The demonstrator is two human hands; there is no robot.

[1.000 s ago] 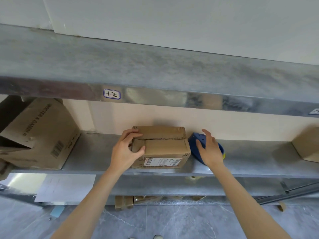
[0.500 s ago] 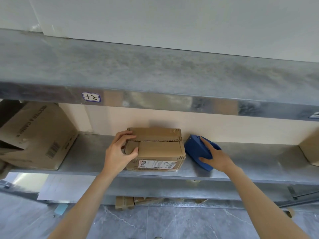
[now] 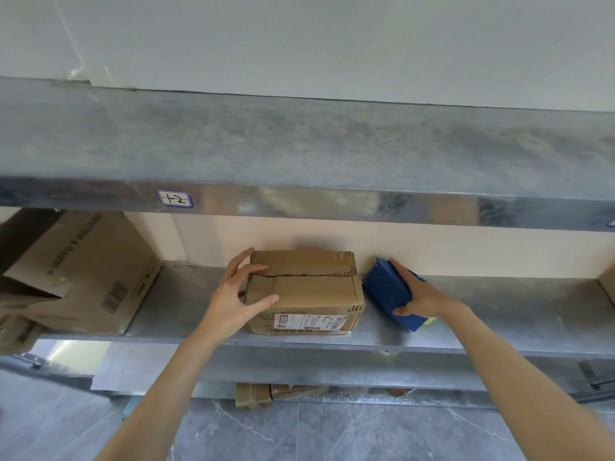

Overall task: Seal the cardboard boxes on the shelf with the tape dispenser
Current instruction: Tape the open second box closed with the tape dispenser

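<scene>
The box (image 3: 304, 291) sits on the shelf (image 3: 499, 314) — the left hand (image 3: 231, 301) clasps its left end, thumb in front, fingers on top. The right hand (image 3: 426, 299) wraps its grip round the blue tape dispenser (image 3: 382, 287), just beside the box.

A big grey metal top shelf (image 3: 299, 144) runs from side to side, dull and smudgy. On its shiny front edge, toward the left, sits a small white sticker (image 3: 175, 198) with pen marks. Above it the wall (image 3: 332, 44) is plain white. Behind the middle shelf (image 3: 515, 314) the back wall (image 3: 466, 251) is a warm cream colour. Down below, the floor (image 3: 366, 434) is grey stone tile with thin white lines. The light is soft.
</scene>
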